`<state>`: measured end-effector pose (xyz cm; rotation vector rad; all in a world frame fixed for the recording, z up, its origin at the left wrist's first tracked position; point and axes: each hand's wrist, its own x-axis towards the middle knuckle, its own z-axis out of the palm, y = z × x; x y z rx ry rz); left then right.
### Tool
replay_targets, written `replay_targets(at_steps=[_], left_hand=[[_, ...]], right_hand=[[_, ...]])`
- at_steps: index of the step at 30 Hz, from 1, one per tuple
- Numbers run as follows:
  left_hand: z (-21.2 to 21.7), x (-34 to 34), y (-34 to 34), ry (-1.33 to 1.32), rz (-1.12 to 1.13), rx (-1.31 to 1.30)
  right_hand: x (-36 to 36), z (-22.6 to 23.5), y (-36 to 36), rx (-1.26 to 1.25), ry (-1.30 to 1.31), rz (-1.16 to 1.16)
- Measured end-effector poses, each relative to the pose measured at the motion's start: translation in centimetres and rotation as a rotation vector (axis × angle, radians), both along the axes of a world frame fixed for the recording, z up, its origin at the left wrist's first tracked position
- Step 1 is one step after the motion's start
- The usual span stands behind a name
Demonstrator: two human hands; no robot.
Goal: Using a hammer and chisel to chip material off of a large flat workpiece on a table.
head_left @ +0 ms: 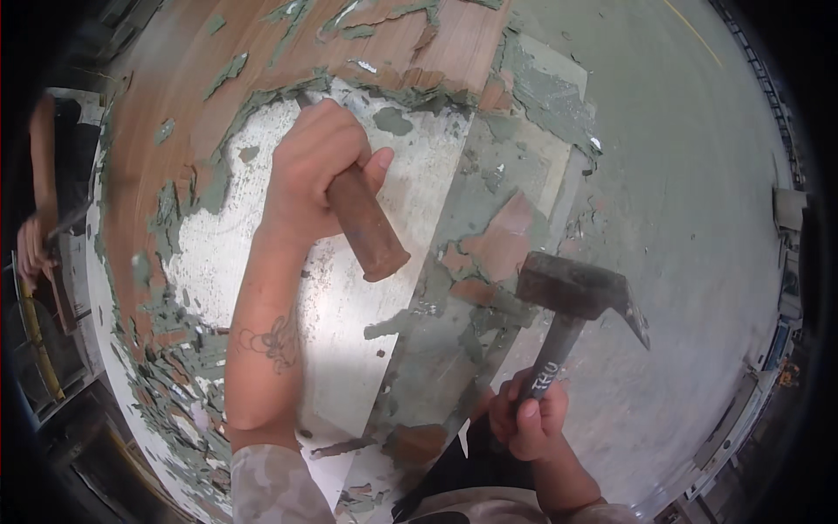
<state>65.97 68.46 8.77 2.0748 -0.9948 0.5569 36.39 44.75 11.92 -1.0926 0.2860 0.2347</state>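
1. Across most of the view, a big curved surface (218, 253) fills the frame, with flaking green paint, bare white patches and reddish-brown wood showing through. Beyond it to the right lies a grey floor (698, 175).
2. Over the white patch, the left hand (310, 170) is wrapped tight around a rusty chisel (367, 229). Its long axis runs from the tip, hidden under the hand at upper left, down to the blunt struck end at lower right.
3. Lower right of that blunt end, near but not touching it, sits the dark metal head of a hammer (572, 288). Its handle slants down to the right hand (528, 417), which is closed firmly around the grip.
4. Both hands are well apart; the hammer head, not either hand, is nearest the chisel's free end.
5. At the far left edge, another person's hand (33, 249) holds a tool; detail is unclear.
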Motion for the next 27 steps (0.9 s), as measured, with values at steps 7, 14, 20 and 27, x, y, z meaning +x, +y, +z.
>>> replay_targets(at_steps=[7, 14, 20, 27], left_hand=[[-0.1, -2.1, -1.5, -0.033, -0.091, -0.073], [-0.1, -1.4, -1.8, -0.051, -0.014, -0.097], [-0.2, -1.7, -1.6, -0.060, 0.011, -0.180], [-0.2, -1.2, -2.5, -0.083, 0.073, -0.168]], right_hand=[[-0.8, 0.3, 0.0, -0.120, -0.070, 0.057], [-0.3, 0.3, 0.0, -0.090, -0.049, 0.055], [0.6, 0.9, -0.1, -0.164, -0.093, 0.050], [0.6, 0.7, 0.0, -0.194, -0.086, 0.048]])
